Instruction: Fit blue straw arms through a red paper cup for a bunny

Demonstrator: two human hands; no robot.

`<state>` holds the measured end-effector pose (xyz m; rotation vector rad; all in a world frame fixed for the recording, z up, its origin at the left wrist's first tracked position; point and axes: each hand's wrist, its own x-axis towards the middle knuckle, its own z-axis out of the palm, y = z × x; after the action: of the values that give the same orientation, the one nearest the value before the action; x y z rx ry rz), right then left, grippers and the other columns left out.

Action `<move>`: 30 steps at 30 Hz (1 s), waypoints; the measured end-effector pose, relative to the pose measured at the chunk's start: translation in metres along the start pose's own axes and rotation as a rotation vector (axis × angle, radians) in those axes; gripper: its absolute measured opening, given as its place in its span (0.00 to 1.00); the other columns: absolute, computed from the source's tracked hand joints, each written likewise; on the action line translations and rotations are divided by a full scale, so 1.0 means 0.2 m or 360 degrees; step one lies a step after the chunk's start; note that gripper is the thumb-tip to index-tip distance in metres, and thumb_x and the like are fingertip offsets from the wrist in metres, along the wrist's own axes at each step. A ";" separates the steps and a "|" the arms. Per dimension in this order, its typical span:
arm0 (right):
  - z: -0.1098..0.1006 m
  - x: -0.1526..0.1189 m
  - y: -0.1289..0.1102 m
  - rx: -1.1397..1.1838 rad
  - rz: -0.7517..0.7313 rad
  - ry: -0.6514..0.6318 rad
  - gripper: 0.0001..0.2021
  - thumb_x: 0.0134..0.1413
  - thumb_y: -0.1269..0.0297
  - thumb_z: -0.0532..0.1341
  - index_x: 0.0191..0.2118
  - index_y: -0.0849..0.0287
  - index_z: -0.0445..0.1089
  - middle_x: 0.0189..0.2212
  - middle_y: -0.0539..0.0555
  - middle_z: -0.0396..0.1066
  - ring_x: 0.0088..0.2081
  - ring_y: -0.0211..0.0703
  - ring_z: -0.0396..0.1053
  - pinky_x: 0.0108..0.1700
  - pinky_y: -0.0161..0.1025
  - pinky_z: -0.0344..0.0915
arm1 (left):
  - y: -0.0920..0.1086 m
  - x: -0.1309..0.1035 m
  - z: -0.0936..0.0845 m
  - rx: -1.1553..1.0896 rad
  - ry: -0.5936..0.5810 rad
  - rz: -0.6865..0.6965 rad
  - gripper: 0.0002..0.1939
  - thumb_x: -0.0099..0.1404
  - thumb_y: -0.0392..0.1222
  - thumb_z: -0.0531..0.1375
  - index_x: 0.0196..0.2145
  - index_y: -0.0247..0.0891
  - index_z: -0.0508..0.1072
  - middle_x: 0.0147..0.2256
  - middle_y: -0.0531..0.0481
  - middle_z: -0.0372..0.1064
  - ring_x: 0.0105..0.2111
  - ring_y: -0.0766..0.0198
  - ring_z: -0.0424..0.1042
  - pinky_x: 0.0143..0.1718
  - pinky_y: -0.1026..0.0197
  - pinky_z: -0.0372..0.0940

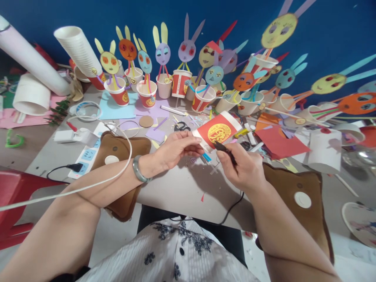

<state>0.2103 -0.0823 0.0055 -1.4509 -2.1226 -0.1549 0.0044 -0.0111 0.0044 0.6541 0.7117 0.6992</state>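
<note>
My left hand [179,148] holds the base end of a red and white paper cup [216,130] with a gold round print, which lies on its side in the air above the table. In my right hand [242,164] is a black corded tool [227,150], its tip at the lower side of the cup. A black cord runs from below that hand toward my lap. Where exactly the tip meets the cup is too small to tell. Blue sticks [206,157] lie on the table just under the cup.
Paper cups with rabbit faces [163,55] line the table's back. Black scissors [182,126], red paper [280,141] and scraps lie before them. Brown cushions [296,196] flank my arms. A power strip [88,154] is at left; a white cable [102,182] crosses my left forearm.
</note>
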 end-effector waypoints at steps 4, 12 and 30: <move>0.02 0.00 0.01 -0.0157 -0.0096 0.0017 0.13 0.69 0.57 0.55 0.35 0.58 0.69 0.16 0.47 0.62 0.18 0.37 0.60 0.24 0.36 0.51 | 0.00 0.00 0.00 -0.0051 -0.0003 0.0029 0.08 0.61 0.34 0.68 0.30 0.33 0.71 0.23 0.51 0.76 0.25 0.67 0.78 0.32 0.66 0.71; 0.02 0.02 -0.01 -0.0239 -0.0229 0.0069 0.14 0.70 0.59 0.55 0.33 0.59 0.68 0.15 0.47 0.63 0.17 0.36 0.62 0.23 0.34 0.51 | -0.01 0.00 0.00 -0.0022 0.0015 0.0007 0.04 0.64 0.32 0.65 0.32 0.32 0.73 0.24 0.50 0.76 0.24 0.68 0.77 0.31 0.66 0.71; 0.02 0.01 -0.03 -0.0292 -0.0129 -0.0074 0.17 0.70 0.55 0.52 0.31 0.57 0.67 0.15 0.48 0.61 0.18 0.37 0.59 0.24 0.36 0.47 | -0.01 -0.01 0.00 0.0014 -0.0018 0.0021 0.08 0.61 0.35 0.69 0.31 0.32 0.73 0.24 0.52 0.76 0.25 0.68 0.77 0.32 0.66 0.71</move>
<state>0.2031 -0.0816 0.0041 -1.4836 -2.2560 -0.3582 0.0046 -0.0133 0.0035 0.6705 0.7011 0.7044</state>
